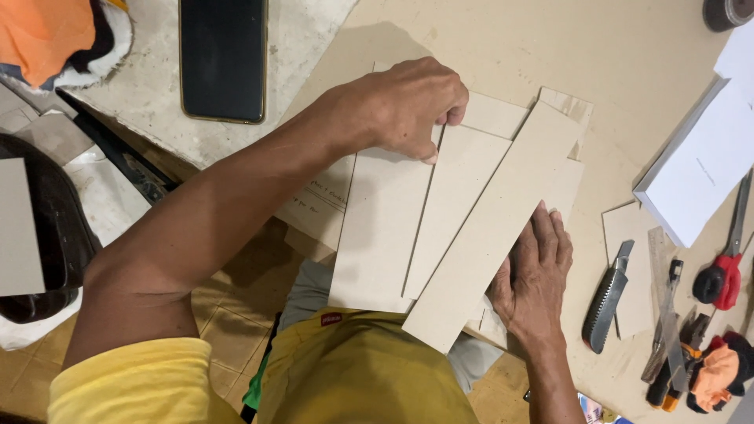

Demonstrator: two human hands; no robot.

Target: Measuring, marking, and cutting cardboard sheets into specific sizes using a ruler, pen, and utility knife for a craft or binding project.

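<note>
Over at the left a dark phone (pixel 223 59) lies on the pale worktop (pixel 503 39), and just right of it the person's left hand (pixel 404 106) curls down over the far ends of the fanned cardboard strips (pixel 463 212), fingers bunched together and seemingly pinching the top edge of the middle one. The strips run long from that hand back toward the person's lap, their near ends hanging past the table's edge. Further right, the right hand (pixel 534 279) lies flat, fingers together, against the outermost strip's long edge, a utility knife (pixel 606 297) and red-handled scissors (pixel 726 263) just beyond.
</note>
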